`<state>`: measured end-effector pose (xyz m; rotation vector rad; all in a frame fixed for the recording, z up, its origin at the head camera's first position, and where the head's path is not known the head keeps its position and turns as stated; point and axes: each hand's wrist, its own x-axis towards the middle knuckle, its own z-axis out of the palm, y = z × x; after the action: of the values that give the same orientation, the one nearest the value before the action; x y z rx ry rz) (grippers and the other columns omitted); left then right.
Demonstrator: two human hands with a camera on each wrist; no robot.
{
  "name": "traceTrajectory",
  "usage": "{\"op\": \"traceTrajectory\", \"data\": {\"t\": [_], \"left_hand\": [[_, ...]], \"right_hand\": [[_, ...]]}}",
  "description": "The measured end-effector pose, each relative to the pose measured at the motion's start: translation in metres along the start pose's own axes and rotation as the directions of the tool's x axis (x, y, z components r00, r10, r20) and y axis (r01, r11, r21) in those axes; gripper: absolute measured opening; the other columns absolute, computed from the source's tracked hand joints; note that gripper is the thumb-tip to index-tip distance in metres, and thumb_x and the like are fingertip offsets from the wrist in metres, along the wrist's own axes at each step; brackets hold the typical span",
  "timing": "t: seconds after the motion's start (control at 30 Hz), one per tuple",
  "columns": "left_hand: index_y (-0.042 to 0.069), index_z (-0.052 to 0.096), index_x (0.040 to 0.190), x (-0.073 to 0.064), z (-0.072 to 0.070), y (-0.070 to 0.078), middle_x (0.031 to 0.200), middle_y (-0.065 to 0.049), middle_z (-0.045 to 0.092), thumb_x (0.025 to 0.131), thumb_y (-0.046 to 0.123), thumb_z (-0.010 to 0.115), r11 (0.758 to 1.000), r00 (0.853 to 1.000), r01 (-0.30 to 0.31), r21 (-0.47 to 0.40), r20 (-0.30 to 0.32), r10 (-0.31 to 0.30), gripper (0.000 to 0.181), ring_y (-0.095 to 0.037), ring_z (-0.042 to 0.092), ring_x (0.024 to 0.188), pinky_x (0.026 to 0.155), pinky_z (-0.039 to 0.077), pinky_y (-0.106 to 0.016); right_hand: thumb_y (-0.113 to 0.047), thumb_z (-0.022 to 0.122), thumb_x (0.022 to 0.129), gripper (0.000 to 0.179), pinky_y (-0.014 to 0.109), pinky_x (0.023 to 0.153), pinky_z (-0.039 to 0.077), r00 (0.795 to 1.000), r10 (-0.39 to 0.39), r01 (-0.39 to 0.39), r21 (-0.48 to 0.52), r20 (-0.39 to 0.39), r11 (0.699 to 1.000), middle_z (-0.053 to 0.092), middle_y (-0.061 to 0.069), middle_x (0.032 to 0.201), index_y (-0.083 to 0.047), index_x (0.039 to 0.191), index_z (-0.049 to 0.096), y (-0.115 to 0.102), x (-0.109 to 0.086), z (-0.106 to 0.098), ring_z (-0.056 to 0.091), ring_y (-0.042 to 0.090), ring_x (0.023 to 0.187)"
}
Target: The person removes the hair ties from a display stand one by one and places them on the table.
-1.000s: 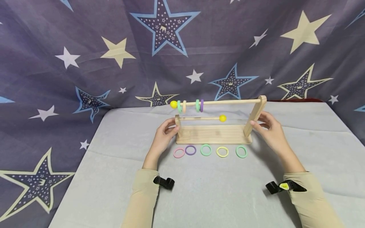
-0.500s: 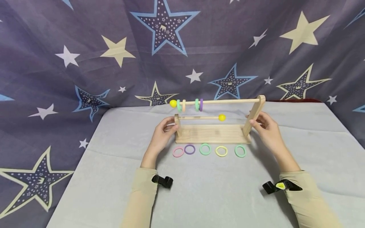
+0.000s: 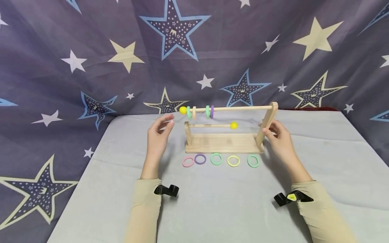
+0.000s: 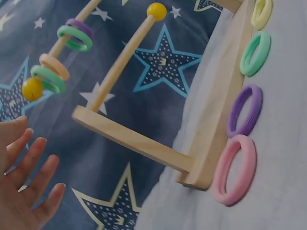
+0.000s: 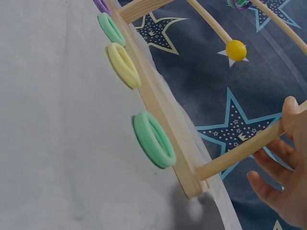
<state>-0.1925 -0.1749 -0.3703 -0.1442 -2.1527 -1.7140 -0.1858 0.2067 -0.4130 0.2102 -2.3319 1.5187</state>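
A wooden rack (image 3: 225,143) stands on the table, with a short post (image 3: 188,135) at left and a taller post (image 3: 268,122) at right. Green, peach and purple rings hang on its upper rod (image 3: 243,108) near the yellow ball end (image 3: 183,110). The lower rod (image 3: 209,126) has a yellow ball tip and carries no ring. My left hand (image 3: 156,138) is off the short post, fingers loosely bent and holding nothing, just left of the upper rod's ball. My right hand (image 3: 279,137) grips the taller post between thumb and fingers.
In front of the rack lies a row of loose rings: pink (image 3: 188,162), purple (image 3: 200,159), green (image 3: 216,159), yellow (image 3: 233,161) and another green ring (image 3: 253,161). A star-patterned cloth (image 3: 121,87) hangs behind the pale table cover (image 3: 212,206).
My left hand has let go of the short post and moved left and up toward the ball end of the upper rod. My right hand still holds the taller post.
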Motion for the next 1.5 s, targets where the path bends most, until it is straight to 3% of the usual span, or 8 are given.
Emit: {"op": "traceTrajectory", "data": {"t": [0.1,0.23,0.4,0.53,0.77,1.13,1.37,1.5], "left_hand": [[0.001,0.068,0.12,-0.003,0.002,0.012,0.119,-0.011,0.068,0.097,0.017,0.066,1.0,1.0,-0.015,-0.017,-0.027,0.014,0.028,-0.018,0.062,0.105,0.083,0.047,-0.025],[0.002,0.07,0.117,-0.004,0.009,0.016,0.117,-0.011,0.069,0.095,0.019,0.068,1.0,1.0,-0.02,-0.019,-0.016,0.02,0.027,-0.016,0.062,0.104,0.082,0.046,-0.028],[0.005,0.072,0.114,-0.006,0.018,0.021,0.112,-0.007,0.071,0.093,0.02,0.072,1.0,1.0,-0.029,0.004,0.005,0.029,0.026,-0.015,0.063,0.102,0.081,0.048,-0.027],[0.007,0.075,0.111,-0.007,0.025,0.026,0.109,-0.005,0.073,0.091,0.021,0.074,0.999,0.999,-0.032,0.044,-0.002,0.032,0.025,-0.014,0.064,0.098,0.079,0.047,-0.028],[0.012,0.077,0.11,-0.008,0.037,0.025,0.108,0.0,0.073,0.088,0.029,0.077,0.99,0.999,-0.002,0.143,-0.043,0.008,0.027,-0.013,0.066,0.097,0.08,0.046,-0.03],[0.017,0.079,0.103,-0.005,0.048,0.03,0.103,0.004,0.074,0.085,0.041,0.078,0.973,0.993,0.062,0.224,-0.115,-0.037,0.03,-0.014,0.064,0.098,0.084,0.048,-0.035],[0.013,0.079,0.102,-0.006,0.049,0.029,0.101,0.0,0.074,0.087,0.034,0.078,0.977,0.99,0.03,0.212,-0.142,0.001,0.027,-0.018,0.064,0.094,0.086,0.049,-0.045],[0.012,0.079,0.103,-0.007,0.048,0.027,0.102,-0.001,0.074,0.087,0.031,0.078,0.977,0.985,0.007,0.214,-0.168,0.03,0.024,-0.016,0.065,0.097,0.086,0.05,-0.042]], "right_hand": [[-0.012,0.059,0.1,0.035,0.011,0.079,0.044,1.0,-0.002,0.002,-0.018,-0.007,1.0,0.068,0.015,0.114,0.004,0.131,0.056,0.002,-0.001,0.0,0.054,-0.01,0.099],[-0.014,0.06,0.1,0.034,0.012,0.078,0.045,1.0,-0.008,0.008,-0.035,-0.014,0.999,0.068,0.005,0.111,0.005,0.129,0.056,0.003,-0.001,0.001,0.055,-0.01,0.098],[-0.014,0.059,0.101,0.033,0.012,0.078,0.045,1.0,-0.002,0.002,-0.042,-0.012,0.999,0.067,0.019,0.115,0.005,0.128,0.056,0.002,-0.001,0.002,0.055,-0.01,0.097],[-0.014,0.06,0.1,0.035,0.011,0.077,0.044,1.0,0.009,-0.01,-0.037,-0.011,0.999,0.066,0.024,0.118,0.004,0.13,0.056,0.001,-0.001,0.002,0.053,-0.011,0.097],[-0.006,0.06,0.098,0.036,0.008,0.076,0.043,1.0,0.007,-0.007,-0.013,-0.011,1.0,0.065,0.025,0.12,0.006,0.132,0.054,0.005,0.0,0.001,0.052,-0.012,0.097],[-0.005,0.06,0.098,0.035,0.01,0.077,0.043,1.0,0.007,-0.007,-0.029,-0.022,1.0,0.066,0.025,0.119,0.008,0.129,0.054,0.006,0.003,0.002,0.052,-0.013,0.094],[-0.005,0.06,0.098,0.033,0.009,0.076,0.043,1.0,-0.001,0.0,-0.033,-0.019,0.999,0.066,0.025,0.118,0.008,0.128,0.055,0.007,0.003,0.003,0.052,-0.013,0.094],[-0.009,0.061,0.098,0.034,0.01,0.076,0.044,1.0,0.006,-0.006,-0.027,-0.025,1.0,0.067,0.022,0.118,0.005,0.128,0.056,0.005,0.001,0.003,0.053,-0.011,0.095]]}}
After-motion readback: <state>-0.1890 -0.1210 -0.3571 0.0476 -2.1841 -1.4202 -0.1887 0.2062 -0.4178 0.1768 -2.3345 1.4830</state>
